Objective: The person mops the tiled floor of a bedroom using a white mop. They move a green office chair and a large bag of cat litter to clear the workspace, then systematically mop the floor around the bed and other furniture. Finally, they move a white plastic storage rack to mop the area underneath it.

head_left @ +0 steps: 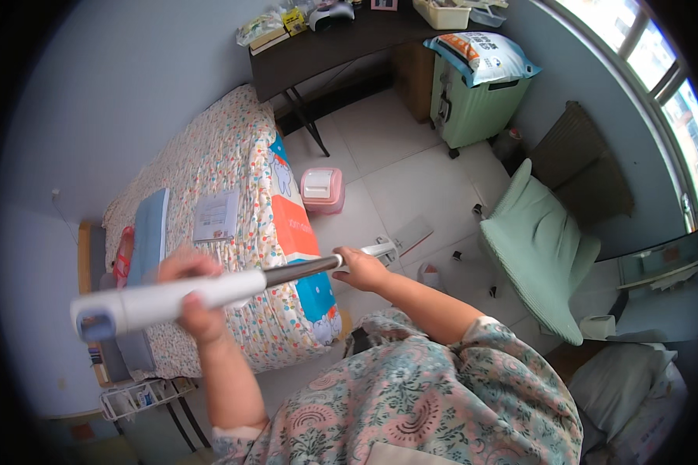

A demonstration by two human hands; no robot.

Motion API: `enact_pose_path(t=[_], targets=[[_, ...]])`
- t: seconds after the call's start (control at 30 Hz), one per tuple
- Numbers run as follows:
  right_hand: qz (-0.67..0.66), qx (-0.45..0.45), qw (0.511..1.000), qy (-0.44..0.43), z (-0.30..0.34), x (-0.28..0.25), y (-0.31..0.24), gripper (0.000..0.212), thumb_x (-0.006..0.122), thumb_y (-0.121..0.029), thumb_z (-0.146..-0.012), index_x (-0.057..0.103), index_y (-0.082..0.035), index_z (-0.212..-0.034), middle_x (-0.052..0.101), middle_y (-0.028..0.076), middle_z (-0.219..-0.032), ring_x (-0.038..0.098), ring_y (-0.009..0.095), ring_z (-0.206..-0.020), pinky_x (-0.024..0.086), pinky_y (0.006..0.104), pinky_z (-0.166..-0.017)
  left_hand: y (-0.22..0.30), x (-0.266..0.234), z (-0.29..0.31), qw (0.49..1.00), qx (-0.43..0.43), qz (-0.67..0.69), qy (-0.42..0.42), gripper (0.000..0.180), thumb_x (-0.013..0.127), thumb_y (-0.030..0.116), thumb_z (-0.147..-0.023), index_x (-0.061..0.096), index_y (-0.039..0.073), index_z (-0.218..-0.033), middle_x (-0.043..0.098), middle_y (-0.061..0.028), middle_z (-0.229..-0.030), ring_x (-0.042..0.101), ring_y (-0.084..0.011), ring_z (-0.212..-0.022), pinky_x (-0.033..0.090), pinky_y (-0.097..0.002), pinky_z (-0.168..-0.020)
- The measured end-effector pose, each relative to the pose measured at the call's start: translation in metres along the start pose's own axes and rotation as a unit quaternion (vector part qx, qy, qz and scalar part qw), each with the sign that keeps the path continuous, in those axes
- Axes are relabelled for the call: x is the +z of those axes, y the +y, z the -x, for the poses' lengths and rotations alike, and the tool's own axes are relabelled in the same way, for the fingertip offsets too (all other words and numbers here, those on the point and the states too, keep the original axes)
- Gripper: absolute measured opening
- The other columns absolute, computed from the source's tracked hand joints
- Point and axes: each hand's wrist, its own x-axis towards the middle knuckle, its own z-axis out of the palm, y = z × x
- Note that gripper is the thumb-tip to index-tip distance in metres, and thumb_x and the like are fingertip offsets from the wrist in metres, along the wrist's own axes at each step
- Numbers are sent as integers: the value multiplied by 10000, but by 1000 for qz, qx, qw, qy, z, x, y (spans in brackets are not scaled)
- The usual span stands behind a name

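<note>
A long-handled floor tool (202, 291), apparently a mop, lies slantwise across my view. It has a thick white handle with a blue-lined hole at its end, a grey metal tube (302, 270) and a flat pale head (411, 237) low over the floor. My left hand (198, 298), a little blurred, is around the white handle, fingers on the far side and thumb on the near side. Farther down, my right hand (361, 270) is closed around the pole where the tube meets a white part close to the head.
To the left stands a bed (233, 139) with a dotted quilt, a booklet (216, 215) on it. A pink lidded bin (323, 191) is beside the bed. At the right are a green chair (531, 248) and a green suitcase (473, 108) under a bag. A dark desk (349, 46) stands behind.
</note>
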Motion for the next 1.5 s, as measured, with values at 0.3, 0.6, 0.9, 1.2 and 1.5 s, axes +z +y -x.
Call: enact_pose_path(t=[0.3, 0.6, 0.9, 1.2, 1.5], targets=[[308, 208, 818, 439, 253, -162, 78, 478, 634, -91, -716, 464, -20, -1157, 492, 173, -1154, 423, 342, -1089, 326, 418, -938, -71, 148, 17, 955, -48, -57, -286, 62, 645, 85, -736, 607, 52, -772, 509, -33, -737, 499, -131, -619, 424, -262, -576], [34, 586, 460, 666, 404, -205, 222, 1067, 727, -519, -607, 166, -19, -1364, 156, 220, -1376, 174, 362, -1269, 174, 448, -1047, -61, 330, 60, 867, -73, -67, -488, 188, 649, 231, -725, 620, 45, -727, 644, -65, -798, 598, -169, -740, 468, -299, -647], [-382, 303, 457, 744, 475, -188, 240, 655, 636, -13, -667, 335, -153, -1232, 441, 54, -1139, 476, 237, -999, 442, 381, -753, -84, 448, 92, 725, -155, -156, -652, 358, 579, 326, -748, 635, 126, -1040, 658, -84, -935, 615, -222, -894, 457, -311, -821], [-406, 361, 537, 646, 488, -249, 249, 588, 564, 13, -630, 372, -151, -1161, 464, 49, -1049, 482, 215, -932, 442, 383, -641, -75, 433, 101, 799, -172, -212, -536, 232, 550, 264, -723, 647, 109, -865, 653, -92, -840, 620, -232, -810, 475, -318, -722], [-391, 362, 642, 551, 435, -290, 271, 622, 549, -7, -647, 318, -167, -1202, 468, 51, -1037, 511, 186, -882, 457, 295, -532, -92, 361, 85, 847, -284, -158, -420, 215, 540, 240, -704, 620, 79, -823, 586, -45, -647, 569, -164, -642, 439, -288, -602]])
